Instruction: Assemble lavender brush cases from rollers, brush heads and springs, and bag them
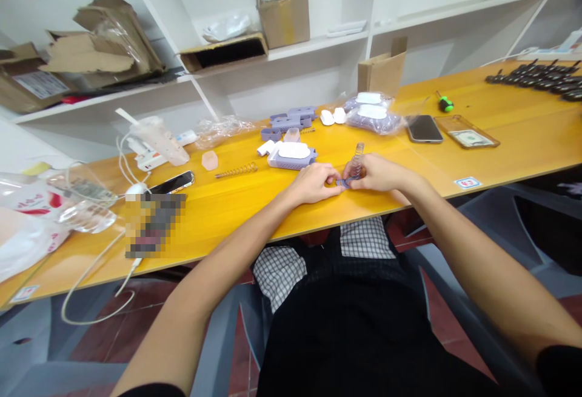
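Note:
Close to the table's front edge, my left hand (317, 182) pinches one side of a small blue-purple plastic part (344, 183). My right hand (373, 173) is closed at the part's other side, its fingers around the lower end of a coil spring (359, 150) that stands nearly upright. The spring's bottom is hidden by the fingers, so I cannot tell whether it sits in the part. Just beyond my left hand lies a purple casing with a white oval top (293, 154). Further left, a longer copper-coloured spring (236, 170) rests beside a pale pink plastic piece (210, 160).
Several purple casings (291, 119) and two white caps (333, 116) lie at the back, beside bagged parts (373, 115). To the right are a phone (424, 128), a phone case (468, 131) and a green screwdriver (444, 103). Cables and another phone (173, 183) occupy the left.

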The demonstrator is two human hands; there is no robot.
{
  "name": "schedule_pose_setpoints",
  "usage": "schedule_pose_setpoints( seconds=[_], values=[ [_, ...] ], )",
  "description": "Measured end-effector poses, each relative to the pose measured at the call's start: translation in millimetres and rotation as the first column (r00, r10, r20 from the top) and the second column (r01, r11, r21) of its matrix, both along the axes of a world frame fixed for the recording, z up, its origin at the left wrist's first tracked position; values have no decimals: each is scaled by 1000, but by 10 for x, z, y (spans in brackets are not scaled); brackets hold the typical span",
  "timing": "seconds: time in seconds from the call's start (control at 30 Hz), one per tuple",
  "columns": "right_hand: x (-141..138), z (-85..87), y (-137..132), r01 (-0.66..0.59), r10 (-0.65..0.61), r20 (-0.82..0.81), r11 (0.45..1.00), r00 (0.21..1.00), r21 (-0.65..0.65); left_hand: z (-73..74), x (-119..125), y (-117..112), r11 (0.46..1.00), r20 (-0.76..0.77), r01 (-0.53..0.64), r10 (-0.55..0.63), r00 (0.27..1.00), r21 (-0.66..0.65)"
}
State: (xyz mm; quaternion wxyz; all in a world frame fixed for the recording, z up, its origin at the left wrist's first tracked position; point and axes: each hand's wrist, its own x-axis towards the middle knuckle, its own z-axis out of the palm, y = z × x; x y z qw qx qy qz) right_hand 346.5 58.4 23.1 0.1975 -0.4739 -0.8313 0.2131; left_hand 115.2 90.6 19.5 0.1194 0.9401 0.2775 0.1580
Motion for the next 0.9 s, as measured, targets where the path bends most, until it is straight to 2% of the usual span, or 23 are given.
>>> schedule_pose_setpoints(
  seconds=[0.13, 0.37, 0.9],
  values=[
    [2, -22, 21, 30, -30, -22, 999, 999, -20, 4, 1, -2, 1000, 0, 2, -2, 1000, -1],
    [79, -82, 55, 7, -36, -212, 991, 977, -136, -10, -2, 9, 1000, 4, 9, -9, 1000, 2],
    [56, -136, 88, 66, -92, -205, 989, 974, -130, -17, 4, 13, 1000, 0, 1, -1, 1000, 7]
  ],
)
